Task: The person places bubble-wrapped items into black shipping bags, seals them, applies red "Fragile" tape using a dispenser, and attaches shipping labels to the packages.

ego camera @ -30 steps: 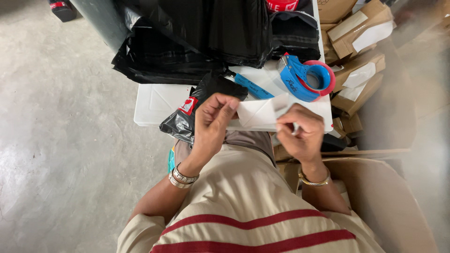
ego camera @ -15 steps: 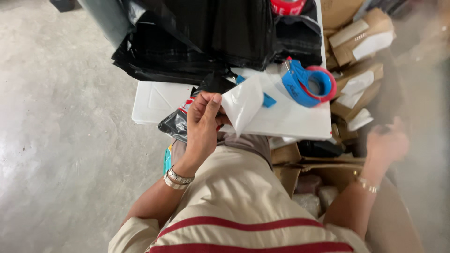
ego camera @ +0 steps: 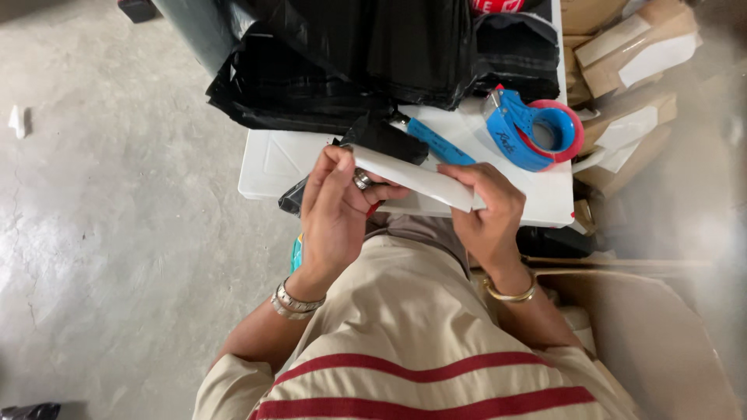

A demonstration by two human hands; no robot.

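Note:
Both hands hold a folded white sheet (ego camera: 412, 177) over the near edge of a small white table (ego camera: 268, 159). My left hand (ego camera: 334, 214), with a ring and metal bracelets, grips the sheet's left end together with a small black packet (ego camera: 385, 140) with a bit of red. My right hand (ego camera: 486, 214), wearing a gold bangle, pinches the sheet's right end. A blue tape dispenser (ego camera: 529, 128) with a red roll lies on the table just beyond my right hand.
A heap of black plastic bags (ego camera: 366, 62) covers the far side of the table. Cardboard boxes with white labels (ego camera: 630, 70) are stacked at the right. An open carton (ego camera: 654, 327) stands at my right side. Grey concrete floor (ego camera: 117, 233) lies to the left.
My right hand, which had swung out low to the right, has come back and taken the sheet's right end. The sheet is now folded narrower.

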